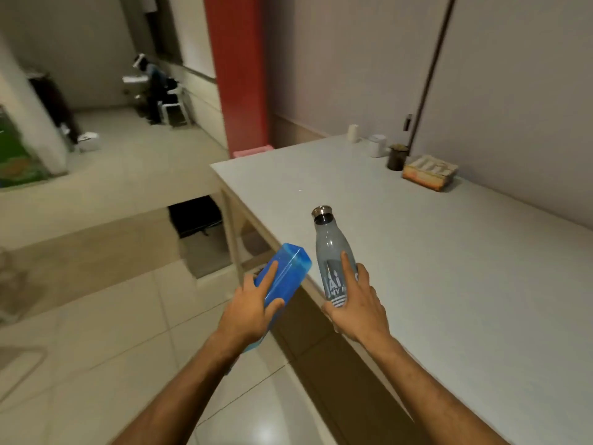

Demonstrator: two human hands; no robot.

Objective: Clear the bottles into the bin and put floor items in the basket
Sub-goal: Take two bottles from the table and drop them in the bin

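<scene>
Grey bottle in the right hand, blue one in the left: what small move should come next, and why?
Probably carry both away from the table to find the bin. The right hand grips the grey bottle and the left hand grips the blue bottle, so neither needs picking up, and no bin is clearly in view.

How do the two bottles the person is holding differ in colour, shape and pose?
The blue bottle is bright translucent blue with flat sides and corners; the grey bottle is smoky grey, round, with a narrow neck, metal cap and white lettering. The blue bottle tilts over the floor in the left hand; the grey bottle stands nearly upright at the table edge in the right hand. Both are gripped low on the body.
</scene>
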